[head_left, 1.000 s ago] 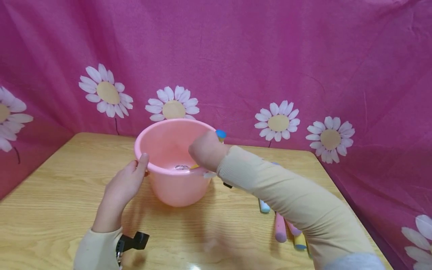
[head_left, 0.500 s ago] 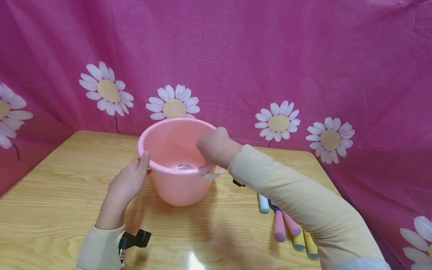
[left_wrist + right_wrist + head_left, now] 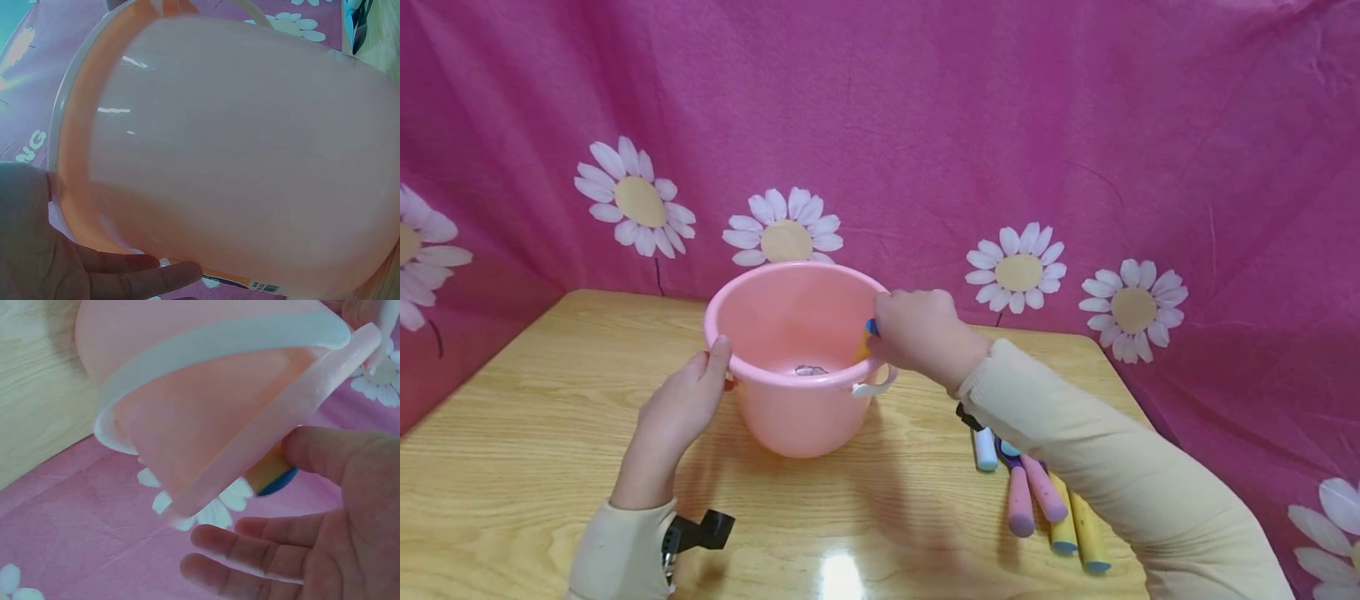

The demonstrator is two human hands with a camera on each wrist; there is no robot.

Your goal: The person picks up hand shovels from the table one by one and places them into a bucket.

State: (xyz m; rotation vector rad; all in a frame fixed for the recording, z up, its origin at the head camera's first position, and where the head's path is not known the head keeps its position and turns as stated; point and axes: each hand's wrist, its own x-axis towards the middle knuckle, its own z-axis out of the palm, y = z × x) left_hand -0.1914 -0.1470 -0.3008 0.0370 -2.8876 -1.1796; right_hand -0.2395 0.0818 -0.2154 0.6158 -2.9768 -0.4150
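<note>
Left hand (image 3: 681, 400) pinches bucket (image 3: 797, 417) by rim; right hand (image 3: 928, 332) spread, thumb at yellow handle (image 3: 862, 348) | bucket on desk (image 3: 542, 433) | probably light, slick, slightly flexy; best held by rim

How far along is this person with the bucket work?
Probably early on. Done: a yellow, blue-ended handle reaches into the pink bucket, with something silvery at the bottom. In hand: the left hand holds the rim; the right hand is at that handle, fingers spread. Apparently left: pink handles, yellow handles and a white handle on the table.
</note>
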